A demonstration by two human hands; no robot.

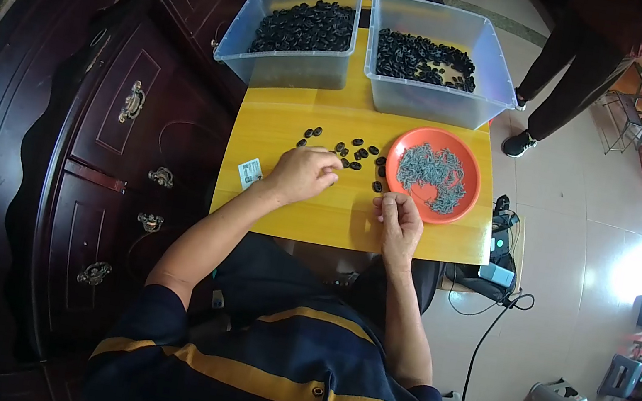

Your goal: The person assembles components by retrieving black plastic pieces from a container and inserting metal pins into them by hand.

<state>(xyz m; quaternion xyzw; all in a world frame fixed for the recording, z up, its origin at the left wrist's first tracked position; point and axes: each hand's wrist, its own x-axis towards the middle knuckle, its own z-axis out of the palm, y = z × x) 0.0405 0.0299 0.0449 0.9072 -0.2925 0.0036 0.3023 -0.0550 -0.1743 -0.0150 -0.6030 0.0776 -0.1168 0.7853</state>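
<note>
Lying on the yellow table (270,121) beside the left hand (305,175) were black oval pieces (363,153), presumably light, stiff, slick, best pinched by their rims. That hand and the right hand (399,223) had curled fingers; contents could not be told.

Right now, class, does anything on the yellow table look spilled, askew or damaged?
Nothing looks plainly damaged. The card lies askew to the left edge of the table, and black pieces lie scattered outside the tubs, perhaps deliberately.
</note>
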